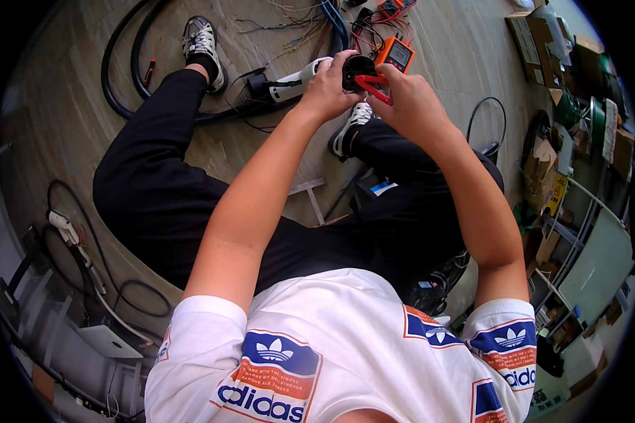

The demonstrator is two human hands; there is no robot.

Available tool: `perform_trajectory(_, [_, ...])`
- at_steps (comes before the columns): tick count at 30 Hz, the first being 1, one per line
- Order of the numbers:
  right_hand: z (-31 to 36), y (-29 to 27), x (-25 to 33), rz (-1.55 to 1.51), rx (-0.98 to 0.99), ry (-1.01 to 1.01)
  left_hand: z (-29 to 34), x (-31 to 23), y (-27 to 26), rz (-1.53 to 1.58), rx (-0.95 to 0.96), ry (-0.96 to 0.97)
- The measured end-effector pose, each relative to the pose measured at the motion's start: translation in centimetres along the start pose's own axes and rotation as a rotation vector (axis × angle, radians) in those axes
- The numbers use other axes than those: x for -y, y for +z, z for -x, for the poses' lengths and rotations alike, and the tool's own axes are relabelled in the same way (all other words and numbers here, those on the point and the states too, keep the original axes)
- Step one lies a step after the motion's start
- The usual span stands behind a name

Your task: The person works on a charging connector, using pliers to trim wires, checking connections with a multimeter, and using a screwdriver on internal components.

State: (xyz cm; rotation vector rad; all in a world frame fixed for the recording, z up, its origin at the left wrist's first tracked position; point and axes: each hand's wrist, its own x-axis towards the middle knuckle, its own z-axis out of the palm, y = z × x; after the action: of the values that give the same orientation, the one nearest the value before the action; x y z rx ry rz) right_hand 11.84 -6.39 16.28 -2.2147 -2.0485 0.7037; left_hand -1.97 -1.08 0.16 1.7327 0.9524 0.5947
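My left hand (327,90) is closed round the white-and-black charging gun (294,84), near its round black socket-like end (360,65). That end faces my right hand (410,99), which grips a red-handled hand tool, apparently pliers (375,87). The tool's red handles show between my fingers, while its tip is at the opening of the black end and cannot be made out. Both hands are above the floor, just beyond my shoe.
An orange multimeter (396,52) with red leads lies beyond my right hand. Loose thin wires (289,32) spread on the floor at the far side. A thick black cable (110,77) curves at left around a red-and-black screwdriver (149,72). Boxes (533,49) line the right.
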Motion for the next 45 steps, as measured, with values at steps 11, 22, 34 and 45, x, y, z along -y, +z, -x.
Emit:
perform_trajectory(11, [0.0, -2.6, -1.7, -0.147, -0.051, -0.006, -0.4, -0.9, -0.4, 0.024, 0.014, -0.003])
perform_trajectory(22, [3.0, -4.6, -22.0, -0.35, -0.027, 0.261, -1.8, -3.5, -3.1, -0.112, 0.099, 0.055])
perform_trajectory(34, [10.8, 21.7, -28.9, -0.431, 0.096, 0.746, -2.8, -3.1, -2.5, -0.148, 0.646, 0.011])
perform_trajectory(45, [16.1, 25.2, -29.1, -0.483, 0.037, 0.921, 5.4, -5.2, 2.5, -0.53, 1.141, -0.056])
